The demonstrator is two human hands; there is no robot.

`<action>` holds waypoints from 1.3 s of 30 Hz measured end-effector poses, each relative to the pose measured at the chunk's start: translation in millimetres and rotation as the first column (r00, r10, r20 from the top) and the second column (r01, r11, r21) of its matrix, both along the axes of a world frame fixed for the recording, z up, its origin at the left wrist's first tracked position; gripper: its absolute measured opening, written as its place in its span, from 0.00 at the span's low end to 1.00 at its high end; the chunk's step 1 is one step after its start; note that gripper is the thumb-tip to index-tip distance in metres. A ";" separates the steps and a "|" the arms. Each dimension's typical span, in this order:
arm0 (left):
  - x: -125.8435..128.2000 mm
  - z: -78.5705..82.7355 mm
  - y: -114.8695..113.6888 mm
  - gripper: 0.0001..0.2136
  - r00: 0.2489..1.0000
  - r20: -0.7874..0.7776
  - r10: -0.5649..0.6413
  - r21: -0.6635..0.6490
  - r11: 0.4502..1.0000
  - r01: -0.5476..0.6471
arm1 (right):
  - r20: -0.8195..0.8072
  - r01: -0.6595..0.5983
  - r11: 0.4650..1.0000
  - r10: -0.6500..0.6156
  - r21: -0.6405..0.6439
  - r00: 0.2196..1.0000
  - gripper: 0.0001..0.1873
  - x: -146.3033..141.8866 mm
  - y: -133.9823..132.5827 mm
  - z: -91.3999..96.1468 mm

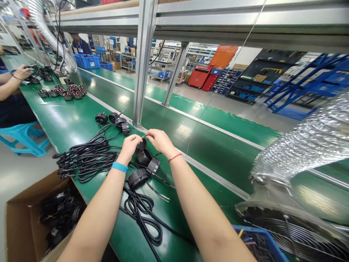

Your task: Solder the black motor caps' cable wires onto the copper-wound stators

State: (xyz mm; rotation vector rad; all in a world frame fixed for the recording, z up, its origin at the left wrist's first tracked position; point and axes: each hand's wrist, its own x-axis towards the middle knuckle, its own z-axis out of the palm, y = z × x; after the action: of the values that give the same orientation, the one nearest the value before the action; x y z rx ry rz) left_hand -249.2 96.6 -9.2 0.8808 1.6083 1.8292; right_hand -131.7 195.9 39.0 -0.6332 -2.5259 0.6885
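My left hand (131,146), with a blue band at the wrist, pinches a thin black cable end. Close by, my right hand (160,139), wearing a red string bracelet, grips the same cable with thumb and forefinger. Just beneath my hands sit several round black plastic caps, among them an open ring-shaped cap (143,156) and a larger ribbed cap (137,178). Stripped coloured wires (163,197) stick out past the larger one. A pile of coiled black cables (89,154) lies left of my left hand. Another cable coil (143,214) lies nearer to me.
A cardboard box (23,222) of black parts stands below the table's left edge. At lower right are a blue bin (261,240) and a fan guard under a silver duct (302,145). A metal post (143,65) rises ahead. A co-worker's hand (23,72) works at far left.
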 end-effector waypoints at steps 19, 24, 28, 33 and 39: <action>-2.0 -6.4 -0.3 0.09 0.997 -0.075 -0.008 0.010 1.000 0.009 | -0.212 -0.127 0.721 -0.028 -0.681 0.977 0.10 1.1 7.5 -6.6; -3.9 -10.8 2.0 0.12 0.988 -0.153 0.010 -0.014 1.000 -0.012 | -0.288 -0.167 0.629 -0.094 -0.759 0.953 0.14 -8.2 2.3 -12.8; -6.8 -14.2 2.9 0.09 0.957 -0.290 -0.022 -0.091 0.996 -0.004 | -0.334 -0.171 0.593 -0.176 -0.786 0.926 0.16 -15.6 1.7 -20.8; -6.7 -13.2 0.0 0.12 0.869 -0.495 0.002 -0.213 0.969 -0.124 | -0.353 -0.155 0.557 -0.268 -0.816 0.896 0.15 -17.6 5.7 -29.1; -4.8 -7.4 -3.7 0.12 0.791 -0.611 -0.028 -0.302 0.932 -0.200 | -0.348 -0.154 0.555 -0.264 -0.817 0.900 0.10 -27.3 -3.2 -40.3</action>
State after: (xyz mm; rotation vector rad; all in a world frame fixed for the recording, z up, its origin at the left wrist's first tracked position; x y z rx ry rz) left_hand -254.0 92.9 -16.6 1.3253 2.3168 1.2879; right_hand -159.0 192.7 -1.3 -0.7308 -1.6160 1.8290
